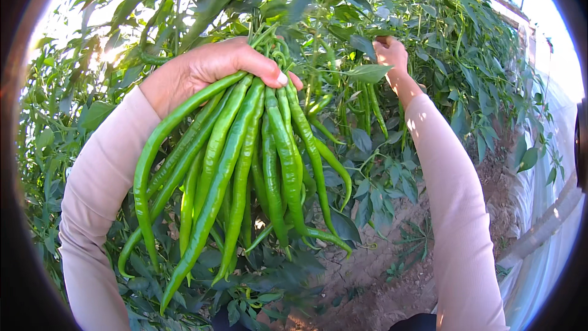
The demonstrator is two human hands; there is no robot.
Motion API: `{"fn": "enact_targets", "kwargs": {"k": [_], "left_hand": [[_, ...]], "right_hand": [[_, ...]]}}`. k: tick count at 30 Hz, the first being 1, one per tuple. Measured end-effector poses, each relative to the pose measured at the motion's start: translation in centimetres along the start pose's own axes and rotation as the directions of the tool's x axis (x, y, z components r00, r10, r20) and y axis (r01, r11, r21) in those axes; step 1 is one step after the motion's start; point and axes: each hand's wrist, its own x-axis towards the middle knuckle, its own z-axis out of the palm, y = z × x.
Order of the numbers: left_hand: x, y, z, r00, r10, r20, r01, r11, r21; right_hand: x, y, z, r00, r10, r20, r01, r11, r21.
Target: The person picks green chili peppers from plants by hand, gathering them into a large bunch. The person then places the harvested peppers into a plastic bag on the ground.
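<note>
A thick bunch of long green chili peppers (234, 147) hangs from my left hand (225, 62), which grips it by the stems. The pods fan out downward, several with curled tips. Off to the right, my right hand (390, 53) reaches into the foliage of the pepper plants (441, 32). Leaves partly cover its fingers, so I cannot tell if it holds anything. Below and left of that hand, more green peppers (367, 105) hang among the leaves.
Dry, cracked soil (381, 276) runs beneath the plants, with a small weed (415, 241) growing there. Along the right side hangs clear plastic sheeting (542, 239), with a pole (546, 227) slanting across it. Dense pepper foliage (50, 147) fills the left side.
</note>
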Motion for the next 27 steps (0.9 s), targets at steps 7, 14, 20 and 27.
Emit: {"fn": "enact_targets", "kwargs": {"k": [7,14,20,27], "left_hand": [[0.2,-1.0,-1.3,1.0,0.015,0.013,-0.015,1.0,-0.006],[0.8,-1.4,-1.7,0.996,0.034,0.083,-0.029,0.998,-0.06],[1.1,-1.4,-1.7,0.992,-0.001,0.13,0.016,0.993,-0.113],[0.8,-0.9,-0.9,0.978,-0.033,0.204,0.048,0.997,-0.068]], "right_hand": [[1.3,-1.6,-1.7,0.953,-0.006,0.302,0.112,0.935,-0.335],[1.0,-7.0,-3.7,0.824,0.365,0.433,-0.469,0.868,0.16],[0.6,-8.3,-4.6,0.82,0.414,0.396,-0.512,0.839,0.183],[3.0,-8.6,-5.1,0.764,0.629,0.145,-0.644,0.758,0.102]]}}
